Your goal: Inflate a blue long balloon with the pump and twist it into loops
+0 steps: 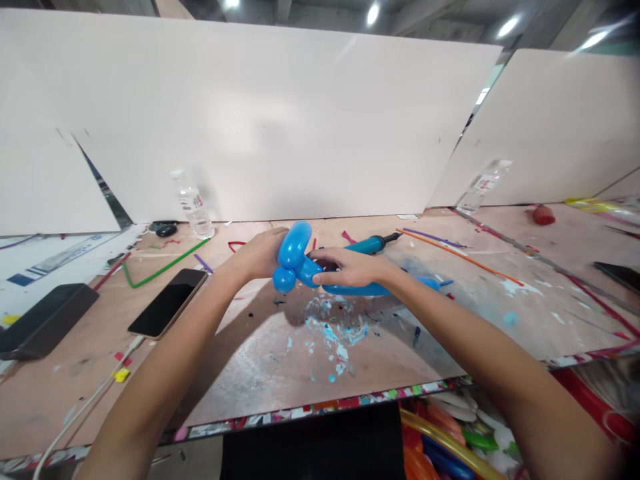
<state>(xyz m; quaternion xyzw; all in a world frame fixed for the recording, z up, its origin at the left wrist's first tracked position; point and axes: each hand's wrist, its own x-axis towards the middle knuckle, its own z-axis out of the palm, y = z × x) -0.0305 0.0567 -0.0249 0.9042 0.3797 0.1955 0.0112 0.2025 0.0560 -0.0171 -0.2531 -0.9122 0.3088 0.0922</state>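
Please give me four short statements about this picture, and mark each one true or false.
1. The left hand and the right hand both touch the shiny blue twisted balloon. True.
2. The black smartphone lies right of this balloon. False: the smartphone lies left of it.
3. The thin orange strip lies right of the teal pump. True.
4. The left hand holds the thin green bent strip. False: the green strip lies on the table.
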